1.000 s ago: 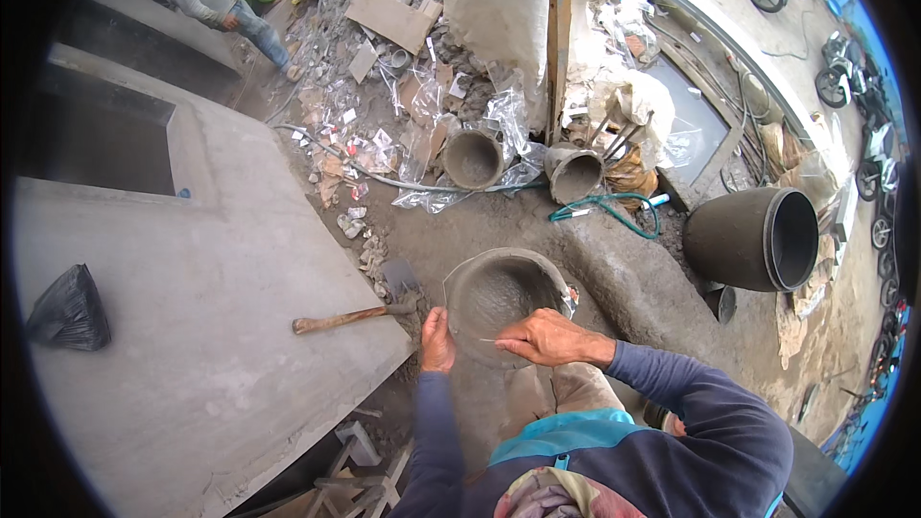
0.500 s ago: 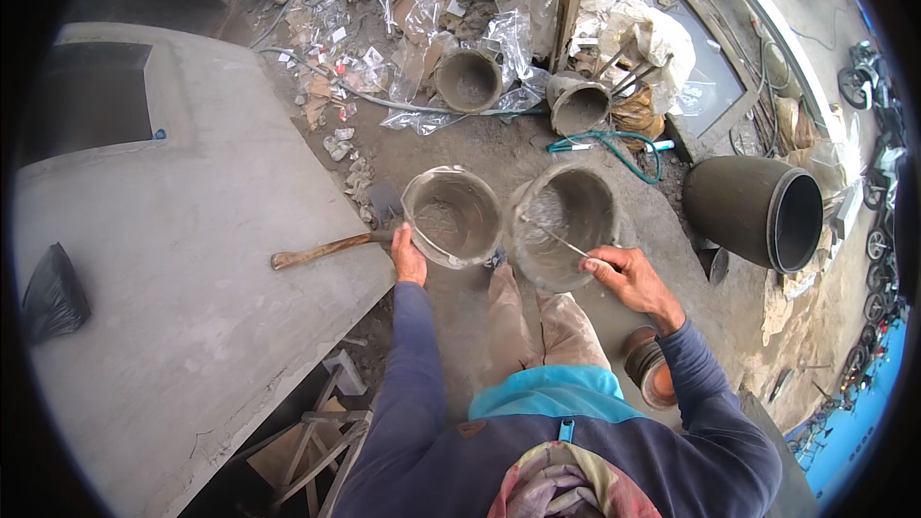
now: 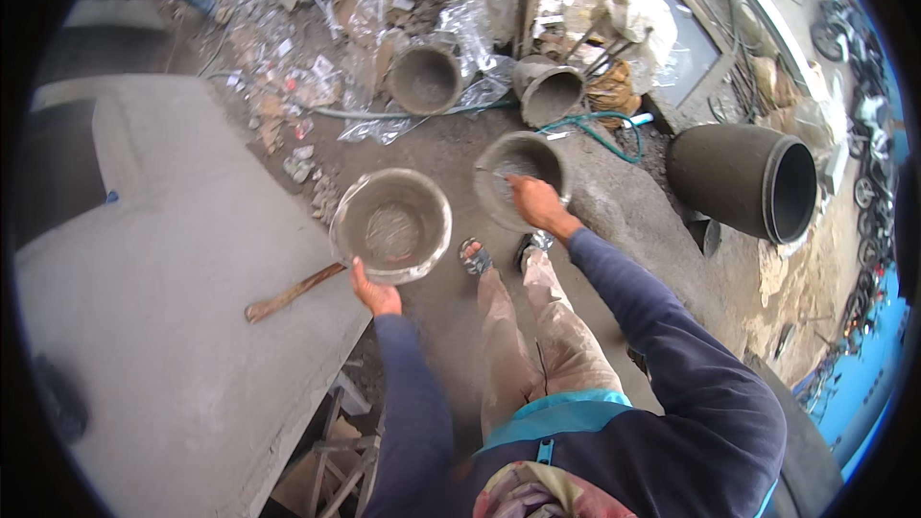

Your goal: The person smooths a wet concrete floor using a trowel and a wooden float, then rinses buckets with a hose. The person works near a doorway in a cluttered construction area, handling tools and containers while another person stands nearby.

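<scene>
My left hand (image 3: 376, 292) grips the near rim of a grey, cement-smeared bucket (image 3: 350, 200), thumb up on its wall. A thin crust of grey residue coats the bottom inside. My right hand (image 3: 539, 203) is closed at the second grey bucket (image 3: 487, 214), on what looks like its thin wire handle, most of it hidden by the fingers. That bucket sits lower and farther off, just ahead of my feet. A wooden tool handle (image 3: 293, 294) lies on the concrete slab beside the left bucket; its head is out of sight.
Two more grey buckets, one upright (image 3: 425, 82) and one tilted (image 3: 556, 98), stand ahead near plastic and rubble. A large dark barrel (image 3: 734, 180) lies at right. A green hose (image 3: 600, 125) loops on the ground. The slab (image 3: 182, 259) fills the left side.
The left bucket has come nearer and to the left in my left hand. The right bucket has moved away and lower with my right hand. My view has shifted, showing my feet.
</scene>
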A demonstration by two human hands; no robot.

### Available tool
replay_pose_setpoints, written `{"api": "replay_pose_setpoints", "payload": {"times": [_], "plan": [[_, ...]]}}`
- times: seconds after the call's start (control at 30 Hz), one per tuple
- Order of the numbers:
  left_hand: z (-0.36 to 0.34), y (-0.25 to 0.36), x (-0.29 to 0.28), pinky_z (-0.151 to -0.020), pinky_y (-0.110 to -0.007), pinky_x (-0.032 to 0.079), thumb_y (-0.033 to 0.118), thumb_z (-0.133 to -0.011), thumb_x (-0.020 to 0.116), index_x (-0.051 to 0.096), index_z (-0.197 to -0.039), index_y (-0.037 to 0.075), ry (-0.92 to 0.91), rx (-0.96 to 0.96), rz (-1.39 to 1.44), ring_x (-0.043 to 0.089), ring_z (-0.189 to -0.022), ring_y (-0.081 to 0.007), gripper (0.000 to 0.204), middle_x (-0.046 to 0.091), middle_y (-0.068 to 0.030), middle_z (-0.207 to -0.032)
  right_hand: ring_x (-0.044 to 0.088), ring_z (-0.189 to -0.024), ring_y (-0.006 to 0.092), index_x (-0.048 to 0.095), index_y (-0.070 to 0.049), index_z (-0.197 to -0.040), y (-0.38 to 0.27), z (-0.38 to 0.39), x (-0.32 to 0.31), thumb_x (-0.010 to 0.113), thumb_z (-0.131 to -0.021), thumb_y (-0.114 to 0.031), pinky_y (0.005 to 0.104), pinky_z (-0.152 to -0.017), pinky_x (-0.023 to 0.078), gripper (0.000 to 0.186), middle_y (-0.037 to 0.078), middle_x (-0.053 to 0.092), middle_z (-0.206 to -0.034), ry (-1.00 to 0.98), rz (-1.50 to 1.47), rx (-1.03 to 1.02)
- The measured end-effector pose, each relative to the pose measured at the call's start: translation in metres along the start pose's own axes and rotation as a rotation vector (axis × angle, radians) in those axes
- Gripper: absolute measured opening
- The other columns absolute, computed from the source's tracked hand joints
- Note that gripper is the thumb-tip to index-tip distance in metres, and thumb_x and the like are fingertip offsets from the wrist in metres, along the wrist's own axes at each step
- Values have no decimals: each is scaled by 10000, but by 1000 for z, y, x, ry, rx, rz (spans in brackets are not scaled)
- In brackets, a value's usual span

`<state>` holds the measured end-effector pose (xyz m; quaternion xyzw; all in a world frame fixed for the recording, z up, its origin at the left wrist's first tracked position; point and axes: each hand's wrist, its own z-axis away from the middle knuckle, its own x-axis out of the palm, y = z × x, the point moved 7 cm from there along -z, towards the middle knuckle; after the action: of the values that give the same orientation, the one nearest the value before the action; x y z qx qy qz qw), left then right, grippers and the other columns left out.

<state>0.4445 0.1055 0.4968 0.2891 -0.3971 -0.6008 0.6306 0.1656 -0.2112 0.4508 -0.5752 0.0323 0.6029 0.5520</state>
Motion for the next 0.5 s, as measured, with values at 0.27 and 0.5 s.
{"api": "replay_pose_setpoints", "payload": {"times": [0.27,0.5], "plan": [[50,-49,-66,-1185,-434,429,397,-1055,639,543,-1495,8,62,-192,93,578,-1367,-276,596,579,-142,-1535,754,-1079,407,733,-93,-1279,-63,-139,121,564,-976,-123,519,-897,614,349,235,746,-1185,-93,-3,-133],[90,-114,-100,-1172,-422,438,411,-1022,699,616,-1439,29,157,-429,88,606,-1338,-257,571,649,-110,-1477,701,-1202,346,793,-97,-1164,-45,-137,220,586,-992,-187,487,-1065,528,284,139,738,-1251,-397,290,-143]]}}
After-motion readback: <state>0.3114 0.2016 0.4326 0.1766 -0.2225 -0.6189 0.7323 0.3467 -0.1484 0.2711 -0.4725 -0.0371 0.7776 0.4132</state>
